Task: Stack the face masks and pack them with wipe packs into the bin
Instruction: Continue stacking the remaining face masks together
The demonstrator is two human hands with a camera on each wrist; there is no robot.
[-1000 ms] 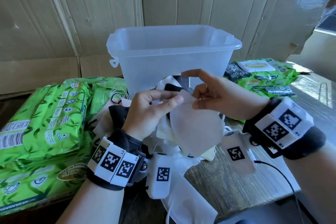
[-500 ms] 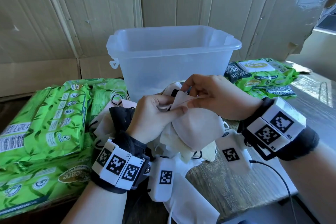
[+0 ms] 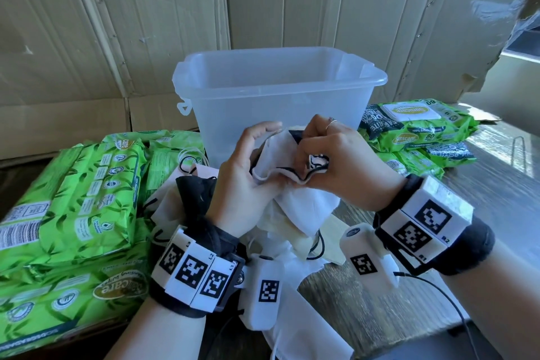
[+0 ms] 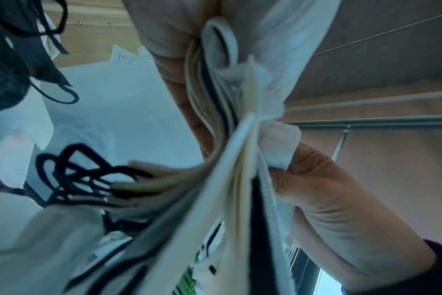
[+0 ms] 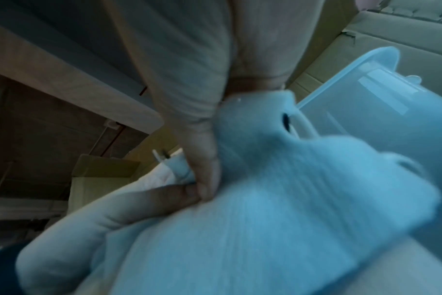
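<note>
left of the clear bin (image 3: 280,90), green wipe packs (image 3: 67,199) lie stacked, with a black mask (image 3: 194,188) just beside them. in front of the bin, the left hand (image 3: 242,184) curls its fingers around a bundle of face masks (image 3: 295,204), thumb pressed on one face; the left wrist view shows white, cream and dark layers (image 4: 230,159) edge-on with black ear loops (image 4: 73,169) hanging out. the right hand (image 3: 336,161) pinches the bundle's top edge, fingers bent tight. more loose masks (image 3: 304,327) lie on the wooden table (image 3: 350,301) nearer than the bin. right of the bin sits another pile of wipe packs (image 3: 415,128).
</note>
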